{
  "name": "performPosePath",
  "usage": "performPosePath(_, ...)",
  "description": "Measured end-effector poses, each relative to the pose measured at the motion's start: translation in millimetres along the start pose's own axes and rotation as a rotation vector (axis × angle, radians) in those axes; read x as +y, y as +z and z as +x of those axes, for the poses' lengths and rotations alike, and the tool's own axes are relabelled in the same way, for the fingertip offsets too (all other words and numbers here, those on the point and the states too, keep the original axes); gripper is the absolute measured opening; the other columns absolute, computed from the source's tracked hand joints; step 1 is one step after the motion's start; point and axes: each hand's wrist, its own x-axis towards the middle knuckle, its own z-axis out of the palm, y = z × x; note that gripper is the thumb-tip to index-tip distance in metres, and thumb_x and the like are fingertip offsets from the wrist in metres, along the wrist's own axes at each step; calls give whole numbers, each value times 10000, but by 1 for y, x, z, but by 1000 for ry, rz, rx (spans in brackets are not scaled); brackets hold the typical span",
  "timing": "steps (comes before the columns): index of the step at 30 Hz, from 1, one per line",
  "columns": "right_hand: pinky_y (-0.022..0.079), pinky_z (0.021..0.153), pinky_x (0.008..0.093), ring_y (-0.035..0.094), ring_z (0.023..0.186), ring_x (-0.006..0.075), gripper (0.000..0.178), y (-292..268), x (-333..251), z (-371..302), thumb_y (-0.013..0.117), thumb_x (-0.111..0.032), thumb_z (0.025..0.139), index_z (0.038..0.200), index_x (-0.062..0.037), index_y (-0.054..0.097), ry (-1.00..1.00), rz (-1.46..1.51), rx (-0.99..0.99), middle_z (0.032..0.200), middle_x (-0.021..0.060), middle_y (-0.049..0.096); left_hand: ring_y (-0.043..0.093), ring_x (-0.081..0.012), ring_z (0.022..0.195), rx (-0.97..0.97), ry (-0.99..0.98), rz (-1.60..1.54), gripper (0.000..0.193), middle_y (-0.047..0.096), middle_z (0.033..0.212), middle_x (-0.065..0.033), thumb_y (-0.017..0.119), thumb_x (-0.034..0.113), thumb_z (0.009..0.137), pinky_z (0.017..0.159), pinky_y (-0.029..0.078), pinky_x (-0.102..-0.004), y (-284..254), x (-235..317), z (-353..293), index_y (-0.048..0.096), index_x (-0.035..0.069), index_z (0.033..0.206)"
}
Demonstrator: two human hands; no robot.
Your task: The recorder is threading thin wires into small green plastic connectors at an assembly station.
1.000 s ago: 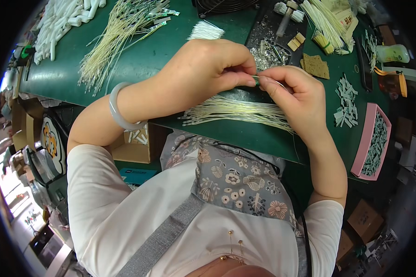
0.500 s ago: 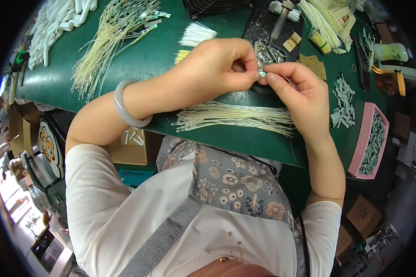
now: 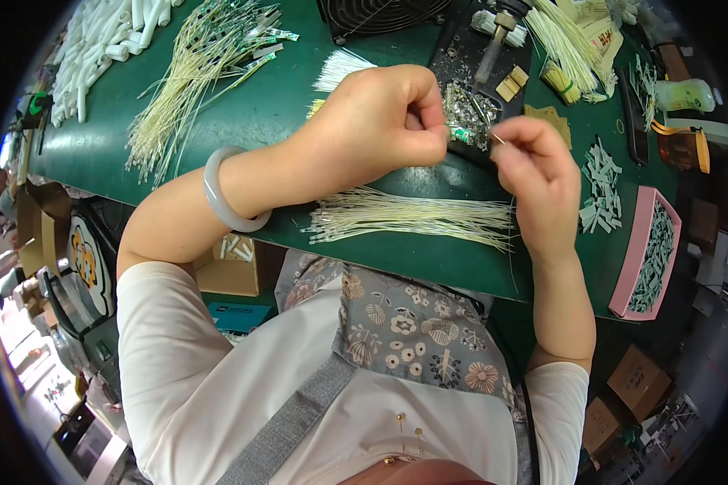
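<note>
My left hand [image 3: 388, 121] is closed, with a small green circuit board [image 3: 461, 135] pinched between thumb and fingertips. The board's free end points toward my right hand. My right hand [image 3: 540, 182] pinches a thin wire [image 3: 498, 139], whose tip sticks out just right of the board with a gap between them. Both hands hover above the green table. Below them lies a flat bundle of pale wires [image 3: 412, 217]. A soldering iron [image 3: 493, 50] leans over a black tray [image 3: 453, 48] beyond my fingers, with silvery solder scraps [image 3: 465, 101] under it.
A black fan [image 3: 387, 18] stands at the back. Finished-looking wired boards [image 3: 210, 73] and white tubes [image 3: 97, 48] lie at left. At right are loose grey-green strips [image 3: 600, 187], a pink box [image 3: 620, 291] of similar strips, and a sponge [image 3: 548, 123].
My hands have moved apart. The right hand has drawn back to the right with the wire, while the left keeps the circuit board in nearly the same place.
</note>
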Motion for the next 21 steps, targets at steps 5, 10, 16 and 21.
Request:
performPosePath(5,385,607,215,492,689,98,66,-5,2,-2,574,-28,843,901,-13,600,-328,-309,44,786,33,546,543,-37,685,31,40,-20,97,581,799,-38,614,4,759,591,447,-163,0,-5,3,518,-6,765)
performPosePath(10,408,519,240,511,599,144,108,0,2,-1,616,-9,797,902,-29,600,-497,-711,84,723,64,539,575,-70,732,45,-33,-100,105,582,875,-79,623,-2,743,620,469,-178,0,-5,8,519,-15,744)
performPosePath(16,399,498,234,482,573,121,59,-1,0,1,608,-16,803,843,-21,565,-507,-706,74,719,55,519,602,-95,722,43,-56,-76,105,595,772,-74,625,5,726,630,487,-198,-2,1,9,525,-23,740)
performPosePath(21,401,497,248,482,577,147,69,-2,-16,3,628,-30,784,816,-30,567,-480,-768,37,728,54,517,603,-108,676,39,-14,-100,93,611,738,-88,609,10,713,618,492,-212,-6,-3,13,527,-24,741)
